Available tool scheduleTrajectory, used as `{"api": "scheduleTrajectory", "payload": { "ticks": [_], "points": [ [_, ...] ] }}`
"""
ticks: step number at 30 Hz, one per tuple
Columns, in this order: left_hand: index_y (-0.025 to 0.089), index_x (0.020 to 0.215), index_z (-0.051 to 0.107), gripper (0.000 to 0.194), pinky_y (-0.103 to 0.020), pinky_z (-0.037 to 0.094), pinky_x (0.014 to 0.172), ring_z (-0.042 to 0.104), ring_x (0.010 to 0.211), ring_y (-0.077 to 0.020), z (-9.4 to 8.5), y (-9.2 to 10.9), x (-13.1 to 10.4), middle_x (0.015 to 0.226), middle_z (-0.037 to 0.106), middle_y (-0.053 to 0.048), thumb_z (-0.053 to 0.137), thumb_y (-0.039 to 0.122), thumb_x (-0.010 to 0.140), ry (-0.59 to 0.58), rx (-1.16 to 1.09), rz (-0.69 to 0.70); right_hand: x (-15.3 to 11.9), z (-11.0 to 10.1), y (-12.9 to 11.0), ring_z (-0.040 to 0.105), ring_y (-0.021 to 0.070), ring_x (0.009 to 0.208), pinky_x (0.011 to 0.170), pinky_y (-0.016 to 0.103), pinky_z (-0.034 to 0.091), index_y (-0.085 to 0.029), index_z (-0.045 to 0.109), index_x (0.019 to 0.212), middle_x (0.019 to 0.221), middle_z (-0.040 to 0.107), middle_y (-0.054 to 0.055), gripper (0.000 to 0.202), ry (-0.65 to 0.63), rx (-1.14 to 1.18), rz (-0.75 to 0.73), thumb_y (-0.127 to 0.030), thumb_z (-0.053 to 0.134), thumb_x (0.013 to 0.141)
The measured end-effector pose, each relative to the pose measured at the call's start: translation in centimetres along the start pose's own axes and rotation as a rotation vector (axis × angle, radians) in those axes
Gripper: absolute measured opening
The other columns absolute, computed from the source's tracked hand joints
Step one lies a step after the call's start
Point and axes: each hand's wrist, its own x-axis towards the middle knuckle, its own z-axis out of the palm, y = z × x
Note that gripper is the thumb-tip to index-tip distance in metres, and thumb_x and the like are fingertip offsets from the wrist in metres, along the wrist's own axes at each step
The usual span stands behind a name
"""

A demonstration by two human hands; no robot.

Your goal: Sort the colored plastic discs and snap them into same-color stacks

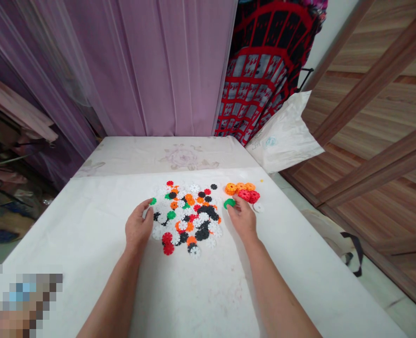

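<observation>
A loose pile of notched plastic snowflake discs in white, black, orange, red and green covers the middle of the table. At the pile's left edge, my left hand pinches a green snowflake disc between its fingertips. To the right of the pile, my right hand has its fingers closed on green snowflake discs; whether they are lifted I cannot tell. Just beyond that hand lie red snowflake discs and orange snowflake discs, grouped by colour. A white disc lies beside them.
A white cloth covers the table, with a flower-printed strip at the far end. Beyond the table hang a purple curtain and a red patterned cloth. A white bag leans at the far right corner, near wooden doors.
</observation>
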Motion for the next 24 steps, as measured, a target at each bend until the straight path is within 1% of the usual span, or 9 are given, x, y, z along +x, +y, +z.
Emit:
{"api": "scheduleTrajectory", "payload": {
  "ticks": [5, 11, 14, 16, 17, 18, 19, 22, 24],
  "points": [
    [0.028, 0.119, 0.071, 0.038, -0.036, 0.052, 0.096, 0.069, 0.107, -0.0224, 0.1, 0.1, 0.0, 0.114, 0.076, -0.004, 0.052, 0.036, 0.088, 0.006, -0.014, 0.009, 0.1, 0.2, 0.2, 0.070, 0.0243, 0.089, 0.091, 0.043, 0.054, -0.019, 0.071, 0.111, 0.110, 0.076, 0.011, 0.045, -0.018, -0.050, -0.013, -0.046, 0.058, 0.078],
    [0.027, 0.119, 0.071, 0.037, -0.036, 0.052, 0.097, 0.069, 0.108, -0.0223, -0.1, 0.2, -0.1, 0.115, 0.076, -0.003, 0.052, 0.035, 0.088, -0.006, -0.005, 0.024, 0.0, 0.2, 0.4, 0.069, 0.0239, 0.092, 0.093, 0.043, 0.054, -0.021, 0.071, 0.114, 0.119, 0.074, 0.011, 0.045, -0.013, -0.057, -0.022, -0.046, 0.059, 0.079],
    [0.027, 0.119, 0.071, 0.037, -0.035, 0.053, 0.096, 0.070, 0.106, -0.0217, -0.1, 0.3, -0.1, 0.115, 0.076, -0.003, 0.052, 0.035, 0.088, -0.004, -0.006, 0.033, -0.1, -0.3, -0.3, 0.067, 0.0263, 0.105, 0.100, 0.045, 0.051, -0.020, 0.072, 0.113, 0.120, 0.073, 0.012, 0.041, 0.036, -0.101, -0.125, -0.043, 0.056, 0.083],
    [0.027, 0.118, 0.072, 0.036, -0.035, 0.052, 0.097, 0.070, 0.106, -0.0215, -0.1, 0.3, -0.2, 0.114, 0.076, -0.003, 0.053, 0.033, 0.088, 0.004, -0.009, 0.040, -0.3, -0.4, -1.4, 0.064, 0.0269, 0.112, 0.105, 0.045, 0.048, -0.020, 0.074, 0.110, 0.118, 0.073, 0.012, 0.036, 0.063, -0.142, -0.234, -0.038, 0.052, 0.088],
    [0.026, 0.117, 0.072, 0.036, -0.035, 0.052, 0.097, 0.069, 0.107, -0.0215, -0.1, 0.3, -0.2, 0.114, 0.076, -0.003, 0.053, 0.033, 0.088, 0.007, -0.011, 0.045, -0.4, -0.3, -2.2, 0.064, 0.0266, 0.113, 0.106, 0.045, 0.047, -0.021, 0.075, 0.108, 0.117, 0.074, 0.012, 0.034, 0.052, -0.158, -0.288, -0.035, 0.050, 0.090],
    [0.026, 0.117, 0.072, 0.035, -0.035, 0.052, 0.098, 0.069, 0.108, -0.0216, 0.0, 0.3, -0.2, 0.114, 0.076, -0.003, 0.053, 0.032, 0.088, 0.010, -0.013, 0.051, -0.6, 0.0, -3.0, 0.064, 0.0259, 0.111, 0.105, 0.043, 0.047, -0.021, 0.076, 0.106, 0.116, 0.074, 0.011, 0.033, 0.015, -0.170, -0.337, -0.032, 0.049, 0.092],
    [0.026, 0.117, 0.072, 0.035, -0.035, 0.052, 0.098, 0.069, 0.108, -0.0216, 0.0, 0.2, -0.2, 0.115, 0.076, -0.003, 0.053, 0.032, 0.088, 0.011, -0.014, 0.056, -0.8, 0.4, -4.0, 0.065, 0.0251, 0.109, 0.104, 0.042, 0.047, -0.022, 0.077, 0.104, 0.114, 0.074, 0.010, 0.031, -0.047, -0.177, -0.382, -0.030, 0.049, 0.093],
    [0.027, 0.117, 0.072, 0.035, -0.035, 0.052, 0.098, 0.069, 0.109, -0.0212, 0.0, 0.1, -0.1, 0.116, 0.076, -0.003, 0.053, 0.033, 0.089, 0.010, -0.017, 0.071, -1.5, 2.5, -6.7, 0.064, 0.0221, 0.105, 0.097, 0.036, 0.049, -0.026, 0.078, 0.103, 0.112, 0.075, 0.006, 0.032, -0.314, -0.211, -0.482, -0.019, 0.049, 0.094],
    [0.027, 0.117, 0.072, 0.035, -0.035, 0.052, 0.098, 0.069, 0.109, -0.0211, 0.0, 0.0, -0.1, 0.116, 0.076, -0.002, 0.053, 0.033, 0.088, 0.007, -0.015, 0.075, -2.0, 4.0, -8.1, 0.062, 0.0211, 0.107, 0.098, 0.035, 0.048, -0.027, 0.078, 0.109, 0.114, 0.074, 0.005, 0.035, -0.456, -0.247, -0.536, -0.013, 0.050, 0.092]
  ]
}}
